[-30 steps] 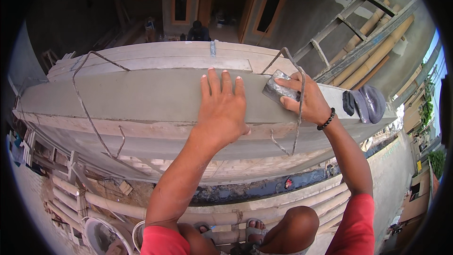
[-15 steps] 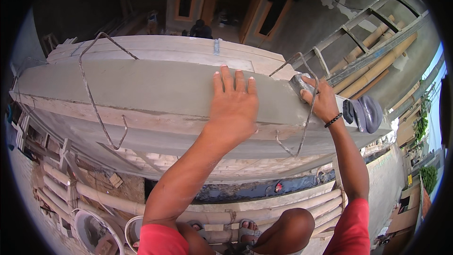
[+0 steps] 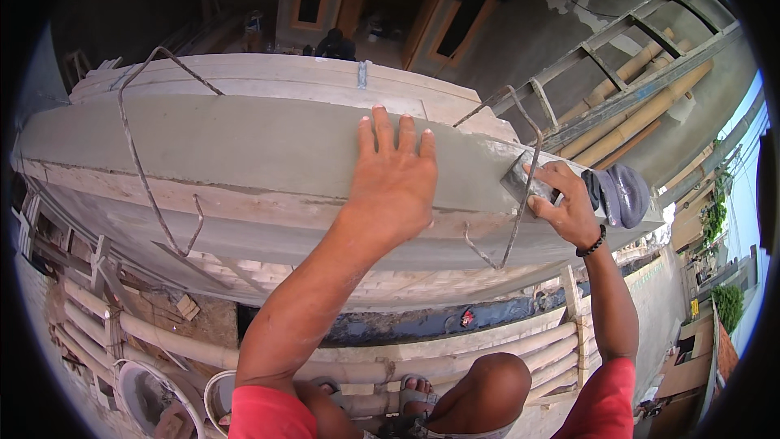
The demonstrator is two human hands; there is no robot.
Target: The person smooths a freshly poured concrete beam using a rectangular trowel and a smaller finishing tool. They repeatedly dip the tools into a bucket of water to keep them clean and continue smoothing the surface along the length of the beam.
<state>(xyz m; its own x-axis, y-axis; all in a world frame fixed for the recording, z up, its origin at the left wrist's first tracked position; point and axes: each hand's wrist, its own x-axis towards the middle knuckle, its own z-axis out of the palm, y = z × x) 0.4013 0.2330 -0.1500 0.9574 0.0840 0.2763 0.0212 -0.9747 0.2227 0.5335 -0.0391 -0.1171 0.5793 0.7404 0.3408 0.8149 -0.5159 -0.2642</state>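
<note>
A long grey mortar-covered ledge (image 3: 244, 142) runs across in front of me. My left hand (image 3: 396, 175) lies flat on its smooth top, palm down with fingers spread. Further right, my right hand (image 3: 569, 199) grips a small flat grey trowel (image 3: 517, 179), its blade against the surface. The lower part of the trowel is hidden by my fingers. A bent steel wire hook (image 3: 532, 187) loops over the ledge and passes in front of the trowel. At the ledge's right end, beside my right hand, sits a rounded grey-purple object (image 3: 624, 195) I cannot identify.
Another bent steel hook (image 3: 138, 154) straddles the ledge at left. Below me are bamboo poles (image 3: 187, 340) and two buckets (image 3: 150, 398). Pale boards (image 3: 268, 77) line the ledge's far side. A metal ladder (image 3: 601, 73) leans at the far right beside bamboo.
My right hand has drawn the trowel nearer and slightly right, away from the ledge's far edge. My left hand stays at about the same spot on the ledge. The whole view has shifted slightly.
</note>
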